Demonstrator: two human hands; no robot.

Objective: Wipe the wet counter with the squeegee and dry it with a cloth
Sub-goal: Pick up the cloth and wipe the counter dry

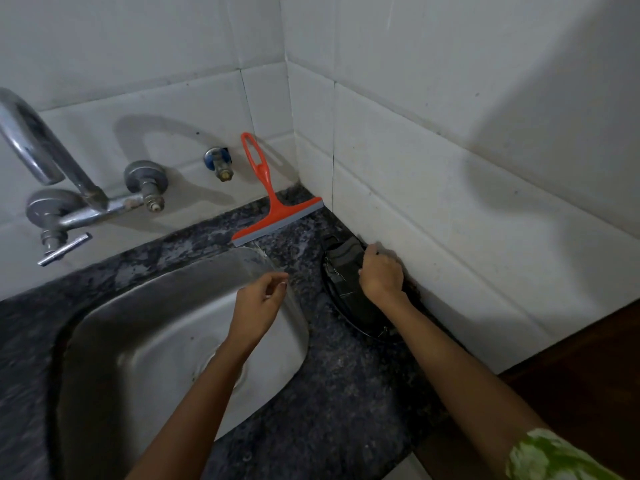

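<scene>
Where the dark speckled surface (346, 375) meets the tiled wall at centre right of the head view, the right hand (381, 275) curls its fingers around a dark cloth (343, 271) that lies bunched against the wall (its lower edge is hard to make out against the stone). The left hand (258, 303) hovers over the rim of the steel sink (156, 341) at centre frame, fingers loosely bent and holding nothing. The orange squeegee (273, 206) stands in the corner above, blade on the surface, handle leaning on the wall tiles. A chrome tap (52, 174) juts out at upper left.
</scene>
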